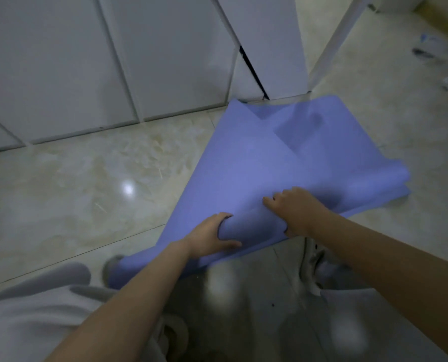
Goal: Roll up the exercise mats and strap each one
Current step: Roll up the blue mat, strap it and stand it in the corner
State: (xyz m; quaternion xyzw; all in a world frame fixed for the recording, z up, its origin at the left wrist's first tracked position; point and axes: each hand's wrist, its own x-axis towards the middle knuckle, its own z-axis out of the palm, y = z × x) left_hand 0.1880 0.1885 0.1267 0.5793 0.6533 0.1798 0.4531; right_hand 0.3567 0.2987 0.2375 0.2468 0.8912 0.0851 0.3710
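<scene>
A: Checking progress on the mat (283, 158). How far along?

B: Barely begun, by the look of it. Seeing 1 short, loose roll at the near end, lying on the floor (87, 184) just ahead of the feet. Leaves most of the length unrolled, running off toward the white cabinet (270, 48), with the far end folded back on itself right by the cabinet base.

A: Strapped?

B: No. Can't spot a strap anywhere in view, nor a 2nd mat. Guessing at what's left: flatten that far fold, finish the roll, then strap.

A: And the grips?

B: Both closed on the roll. Wrapped round its left end with the left grip (212, 236), fingers over the top, thumb along the near side. Clasped further right with the right grip (293, 207), fingers bent over the top, knuckles up. Can't make out the right thumb; too blurred there.

A: Noted. Expecting a skewed roll, given that crooked far end.
</scene>
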